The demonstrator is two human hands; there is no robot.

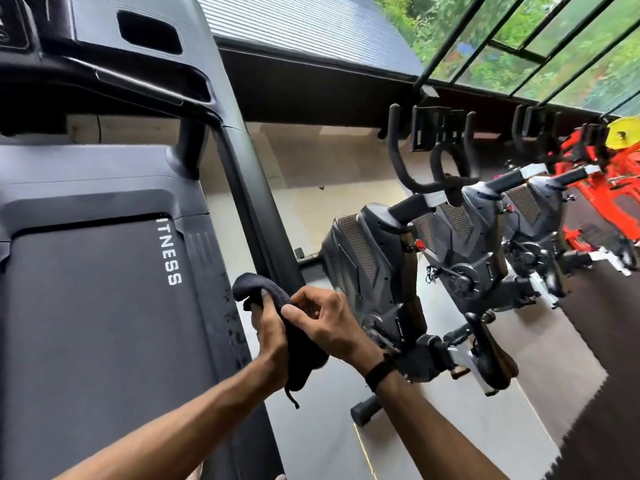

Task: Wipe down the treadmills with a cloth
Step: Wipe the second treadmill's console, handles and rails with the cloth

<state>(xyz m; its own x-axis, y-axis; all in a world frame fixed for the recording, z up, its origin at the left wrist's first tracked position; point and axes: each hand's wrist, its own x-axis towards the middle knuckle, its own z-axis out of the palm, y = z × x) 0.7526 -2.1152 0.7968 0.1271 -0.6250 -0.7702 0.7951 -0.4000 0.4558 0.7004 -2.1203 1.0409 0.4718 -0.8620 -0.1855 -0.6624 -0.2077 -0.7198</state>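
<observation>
While both forearms reach in from the bottom of the view, the left hand (268,336) and the right hand (327,329) meet on a dark cloth (277,315) just above the right-hand edge of the treadmill (104,306). The left hand's fingers are curled round the cloth from the left, with the bunched upper end of the cloth rising above them and a loose end with a frayed thread hanging below the wrist. The right hand's thumb and curled fingers pinch the cloth's right side; a black band (379,370) sits on that wrist. The cloth lies close against the treadmill's side rail (225,306), where dark specks show on the grey strip; whether it touches the rail cannot be told. Left of the rail runs the belt, printed with white letters reading "ITNESS". A black upright post (256,202) climbs from beside the cloth to the console (104,46) at top left. Right of the hands, on the grey floor (329,445), stand two dark exercise bikes (398,265) side by side. Beyond them is orange equipment (609,188) with a yellow disc, and above it slanted windows (536,46) show green foliage.
</observation>
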